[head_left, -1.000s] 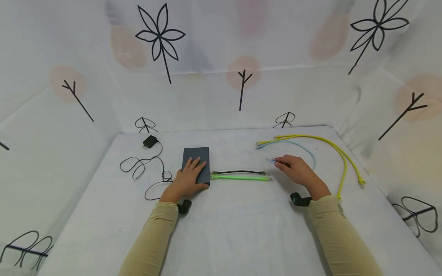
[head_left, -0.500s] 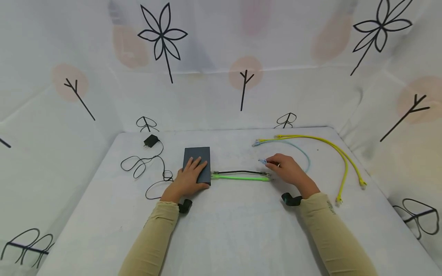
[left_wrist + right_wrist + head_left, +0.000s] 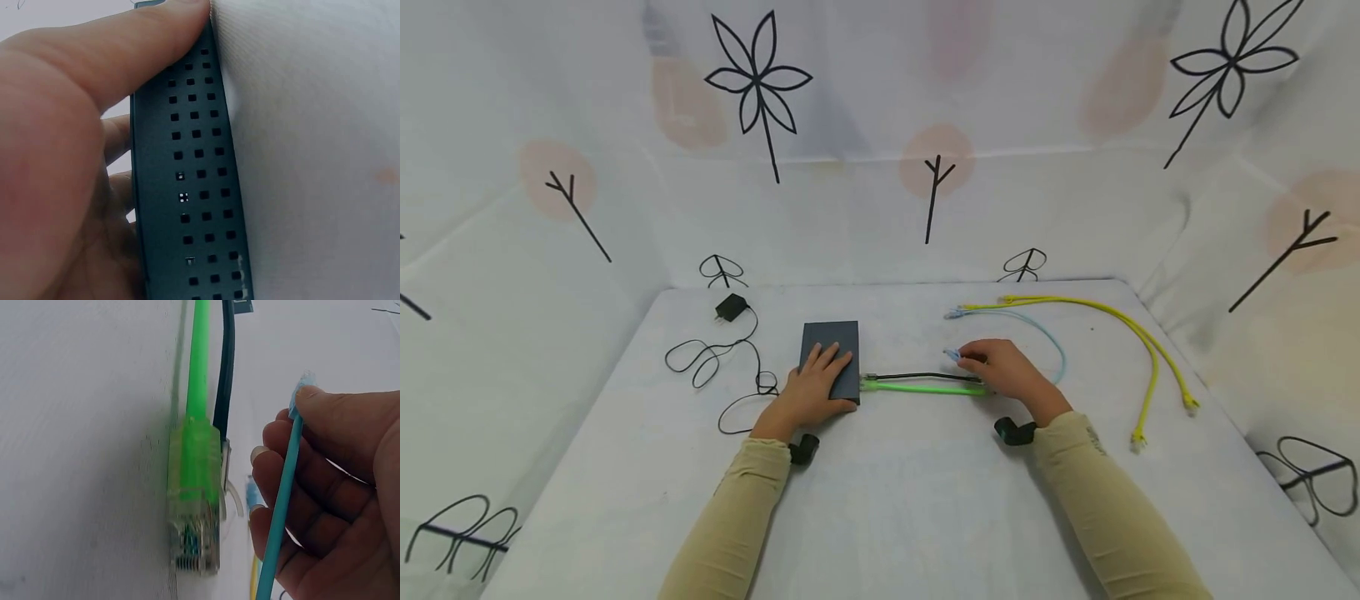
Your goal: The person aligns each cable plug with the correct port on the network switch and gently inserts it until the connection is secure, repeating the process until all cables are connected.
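My left hand [image 3: 808, 392] lies spread over a dark grey flat box [image 3: 844, 337], fingers straight on its top. In the left wrist view the thumb presses along its side, which has rows of square vent holes. My right hand [image 3: 1003, 367] pinches the end of a light blue network cable [image 3: 284, 481] just behind its clear plug [image 3: 306, 379]. A green network cable [image 3: 925, 389] and a black cable [image 3: 921, 376] run side by side from the box's right edge. The green cable's free plug [image 3: 195, 544] is left of my right fingers in the right wrist view.
Two yellow network cables [image 3: 1112, 309] curve along the right of the white table [image 3: 910, 500]. The blue cable's far plug [image 3: 955, 314] lies at their left ends. A black power adapter [image 3: 732, 307] with a looped cord [image 3: 703, 357] is at the left.
My right hand has moved left with the blue plug, toward the box, drawing the blue cable along. My left hand has stayed on the box.
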Demonstrator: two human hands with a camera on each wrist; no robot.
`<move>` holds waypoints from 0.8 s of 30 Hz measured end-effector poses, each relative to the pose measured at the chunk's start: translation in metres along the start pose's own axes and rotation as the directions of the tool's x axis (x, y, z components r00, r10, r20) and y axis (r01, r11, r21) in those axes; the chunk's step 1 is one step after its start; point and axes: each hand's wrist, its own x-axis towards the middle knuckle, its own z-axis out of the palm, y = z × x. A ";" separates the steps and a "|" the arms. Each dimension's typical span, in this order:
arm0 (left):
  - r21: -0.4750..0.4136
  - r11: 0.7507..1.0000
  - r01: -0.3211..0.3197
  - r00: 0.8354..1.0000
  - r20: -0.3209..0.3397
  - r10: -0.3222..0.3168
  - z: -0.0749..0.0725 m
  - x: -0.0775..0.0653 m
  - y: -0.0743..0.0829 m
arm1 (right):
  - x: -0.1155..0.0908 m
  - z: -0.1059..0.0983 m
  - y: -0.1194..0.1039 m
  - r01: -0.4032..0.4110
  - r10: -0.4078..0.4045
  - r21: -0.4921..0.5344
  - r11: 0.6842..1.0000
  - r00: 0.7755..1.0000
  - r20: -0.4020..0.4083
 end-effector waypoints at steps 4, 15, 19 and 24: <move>0.002 1.000 -0.001 1.000 0.001 0.001 -0.002 0.000 0.002 | 0.005 0.002 -0.004 -0.009 0.009 -0.005 1.000 1.000 0.012; 0.010 1.000 -0.007 1.000 -0.003 0.007 -0.001 -0.001 0.001 | 0.014 0.003 -0.010 0.018 -0.016 -0.030 0.999 0.997 0.082; 0.009 1.000 -0.007 1.000 -0.003 0.007 0.000 0.000 0.000 | 0.017 0.001 -0.011 0.036 -0.032 -0.044 0.998 0.996 0.089; 0.002 1.000 0.002 1.000 0.001 -0.002 0.000 0.000 0.000 | 0.020 0.002 -0.016 0.034 -0.028 -0.047 0.998 0.992 0.124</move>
